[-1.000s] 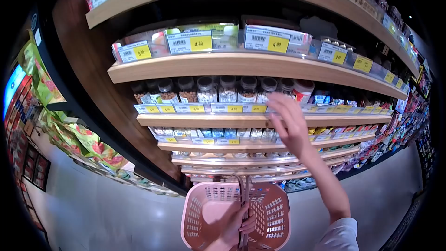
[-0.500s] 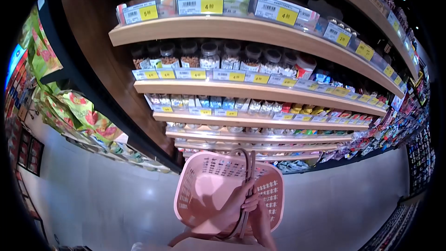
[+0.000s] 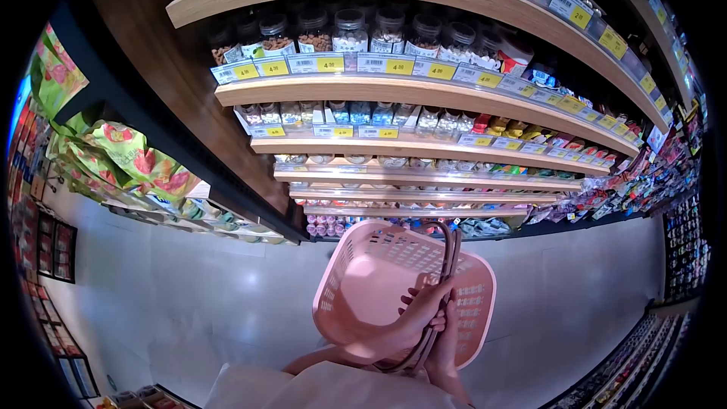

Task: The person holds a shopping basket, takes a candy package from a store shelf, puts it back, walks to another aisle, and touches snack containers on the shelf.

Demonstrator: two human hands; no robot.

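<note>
A pink plastic shopping basket [image 3: 356,288] with slotted walls hangs in front of me, below the shelves. Its two thin brownish handles [image 3: 447,257] are drawn up together over the right part of the basket. My left hand [image 3: 424,310] reaches across from the left and is closed at the handles. Against it, on the right side, my right hand [image 3: 447,333] is also closed round the handles. The hands overlap, so some fingers are hidden; a few dark fingertips show over the basket's inside.
Ahead, curved wooden shelves [image 3: 318,91] carry clear jars [image 3: 350,30] with dark lids, small packets and price tags [image 3: 330,64]. Green and pink bags [image 3: 136,155] hang at the left, beside a dark post [image 3: 189,151]. Colourful packets [image 3: 636,167] line the right; grey floor [image 3: 227,295] lies below.
The shelves sit higher in view, and the basket with both hands has shifted to the right and slightly up. Both hands stay on the handles.
</note>
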